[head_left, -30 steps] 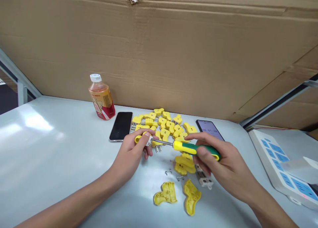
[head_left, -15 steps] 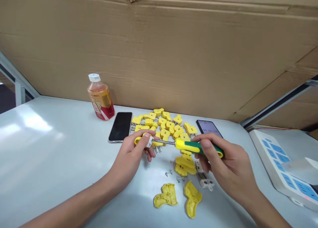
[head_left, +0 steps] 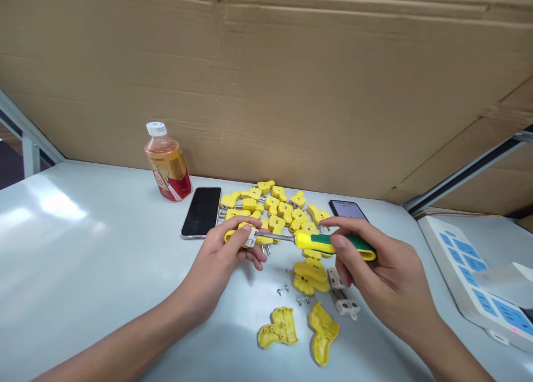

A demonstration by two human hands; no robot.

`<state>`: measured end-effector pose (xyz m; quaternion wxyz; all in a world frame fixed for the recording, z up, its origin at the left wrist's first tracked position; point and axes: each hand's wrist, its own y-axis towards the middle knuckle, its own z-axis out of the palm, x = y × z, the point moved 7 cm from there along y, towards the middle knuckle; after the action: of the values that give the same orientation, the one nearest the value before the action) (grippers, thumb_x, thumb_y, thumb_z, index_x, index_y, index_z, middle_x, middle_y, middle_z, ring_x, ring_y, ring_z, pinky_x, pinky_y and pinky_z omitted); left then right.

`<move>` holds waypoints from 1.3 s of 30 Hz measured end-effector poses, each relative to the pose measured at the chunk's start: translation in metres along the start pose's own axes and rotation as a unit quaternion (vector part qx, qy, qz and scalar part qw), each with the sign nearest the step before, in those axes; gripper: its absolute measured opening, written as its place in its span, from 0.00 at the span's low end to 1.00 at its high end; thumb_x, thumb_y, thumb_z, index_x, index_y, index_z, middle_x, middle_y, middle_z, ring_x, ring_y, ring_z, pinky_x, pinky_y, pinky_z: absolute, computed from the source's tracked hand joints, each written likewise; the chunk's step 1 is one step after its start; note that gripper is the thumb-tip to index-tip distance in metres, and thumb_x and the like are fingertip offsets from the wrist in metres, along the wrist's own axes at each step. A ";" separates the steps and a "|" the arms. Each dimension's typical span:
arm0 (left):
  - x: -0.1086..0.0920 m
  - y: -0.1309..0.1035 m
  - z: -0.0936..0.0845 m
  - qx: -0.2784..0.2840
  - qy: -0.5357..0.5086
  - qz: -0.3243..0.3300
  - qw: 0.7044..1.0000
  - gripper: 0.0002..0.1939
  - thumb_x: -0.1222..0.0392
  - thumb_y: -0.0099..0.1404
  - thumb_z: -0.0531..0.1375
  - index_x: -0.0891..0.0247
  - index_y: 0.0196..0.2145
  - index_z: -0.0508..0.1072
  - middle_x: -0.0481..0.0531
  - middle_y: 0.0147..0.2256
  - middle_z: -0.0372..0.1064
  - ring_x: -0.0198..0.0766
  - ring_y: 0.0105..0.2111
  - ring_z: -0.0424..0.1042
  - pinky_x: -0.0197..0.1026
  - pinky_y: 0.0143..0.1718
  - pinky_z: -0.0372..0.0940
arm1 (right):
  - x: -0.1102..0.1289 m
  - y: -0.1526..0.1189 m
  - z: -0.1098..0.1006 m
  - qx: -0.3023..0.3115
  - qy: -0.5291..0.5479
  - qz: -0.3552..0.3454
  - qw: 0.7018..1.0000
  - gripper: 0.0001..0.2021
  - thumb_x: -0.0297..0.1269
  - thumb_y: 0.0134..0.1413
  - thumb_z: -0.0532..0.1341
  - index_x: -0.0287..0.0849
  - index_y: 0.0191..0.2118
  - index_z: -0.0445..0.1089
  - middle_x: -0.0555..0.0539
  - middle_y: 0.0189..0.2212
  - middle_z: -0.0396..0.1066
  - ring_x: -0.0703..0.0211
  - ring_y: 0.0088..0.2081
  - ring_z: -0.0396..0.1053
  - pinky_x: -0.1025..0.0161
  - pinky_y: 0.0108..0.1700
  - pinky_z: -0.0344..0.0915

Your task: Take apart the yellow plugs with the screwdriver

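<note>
My left hand [head_left: 227, 249] pinches a yellow plug with a white insert [head_left: 251, 237] between thumb and fingers. In my right hand [head_left: 375, 265] is a green and yellow screwdriver [head_left: 312, 242], held level, its metal tip meeting the white insert. Behind and between the hands lies a cluster of yellow plugs [head_left: 285, 211]. Nearer me are two open yellow shell halves [head_left: 278, 327] [head_left: 322, 333], small screws [head_left: 302, 301] and white inserts [head_left: 346, 307], the latter close to my right hand.
A drink bottle [head_left: 169, 165] and a dark phone [head_left: 202, 212] stand and lie at the left. Another phone [head_left: 347, 209] lies behind my right hand. A white power strip [head_left: 470, 282] is at the right. A cardboard wall [head_left: 266, 93] rises behind the table [head_left: 104, 260].
The fingers of my right hand have shifted and the screwdriver handle has turned, showing more yellow at its end. My left hand still holds the plug in nearly the same place.
</note>
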<state>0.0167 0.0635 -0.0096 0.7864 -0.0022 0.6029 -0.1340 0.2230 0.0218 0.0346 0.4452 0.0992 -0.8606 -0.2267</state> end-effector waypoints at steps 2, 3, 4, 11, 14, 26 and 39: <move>0.000 0.001 -0.001 -0.002 -0.008 -0.001 1.000 0.09 0.56 0.68 0.60 0.65 0.37 0.76 0.56 0.44 0.75 0.36 0.29 0.73 0.41 0.32 0.70 | 0.005 0.001 -0.002 -0.012 -0.006 -0.037 0.999 0.06 0.37 0.63 0.65 0.50 0.46 0.75 0.51 0.32 0.76 0.59 0.27 0.75 0.63 0.28 0.73; 0.001 0.001 -0.001 -0.001 -0.014 -0.003 1.000 0.09 0.56 0.68 0.61 0.65 0.37 0.76 0.57 0.44 0.75 0.36 0.29 0.74 0.41 0.33 0.71 | 0.009 0.002 -0.003 -0.009 0.005 -0.060 0.998 0.08 0.34 0.61 0.66 0.50 0.46 0.74 0.49 0.36 0.77 0.56 0.33 0.77 0.62 0.32 0.76; 0.001 0.001 -0.001 0.000 -0.019 -0.004 1.000 0.09 0.56 0.68 0.61 0.65 0.37 0.76 0.57 0.45 0.75 0.36 0.29 0.74 0.41 0.33 0.71 | 0.013 0.003 -0.002 -0.002 0.022 -0.077 0.997 0.10 0.31 0.59 0.66 0.50 0.45 0.74 0.48 0.38 0.77 0.54 0.38 0.78 0.61 0.36 0.77; -0.001 0.000 -0.001 0.000 -0.034 0.005 0.999 0.10 0.57 0.68 0.61 0.66 0.38 0.77 0.57 0.44 0.76 0.36 0.29 0.75 0.41 0.33 0.71 | 0.002 0.000 0.004 0.011 0.038 0.033 0.999 0.06 0.43 0.65 0.64 0.47 0.41 0.74 0.52 0.27 0.76 0.63 0.19 0.71 0.66 0.20 0.68; 0.000 0.001 -0.003 -0.005 -0.050 0.007 0.999 0.09 0.58 0.67 0.62 0.67 0.38 0.77 0.57 0.44 0.77 0.37 0.28 0.75 0.41 0.32 0.71 | 0.006 0.001 0.003 0.008 -0.013 -0.008 1.000 0.07 0.41 0.67 0.62 0.46 0.38 0.74 0.51 0.26 0.77 0.64 0.17 0.69 0.64 0.20 0.67; 0.002 0.006 -0.011 -0.022 -0.155 -0.040 0.987 0.10 0.61 0.63 0.60 0.70 0.33 0.79 0.59 0.33 0.78 0.33 0.20 0.68 0.36 0.23 0.63 | 0.037 -0.004 0.004 0.019 -0.039 -0.233 0.972 0.11 0.23 0.62 0.63 0.45 0.46 0.72 0.49 0.36 0.74 0.62 0.36 0.72 0.66 0.37 0.72; -0.004 0.006 -0.010 -0.009 -0.092 0.022 0.995 0.10 0.58 0.60 0.61 0.68 0.32 0.79 0.55 0.31 0.77 0.30 0.19 0.64 0.34 0.22 0.57 | 0.043 -0.011 0.010 0.023 -0.065 -0.271 0.960 0.11 0.21 0.62 0.62 0.41 0.47 0.72 0.47 0.36 0.74 0.63 0.36 0.73 0.67 0.38 0.73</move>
<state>0.0073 0.0713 -0.0098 0.8413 -0.0077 0.5291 -0.1103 0.1895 -0.0006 0.0559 0.3082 0.3239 -0.8335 -0.3246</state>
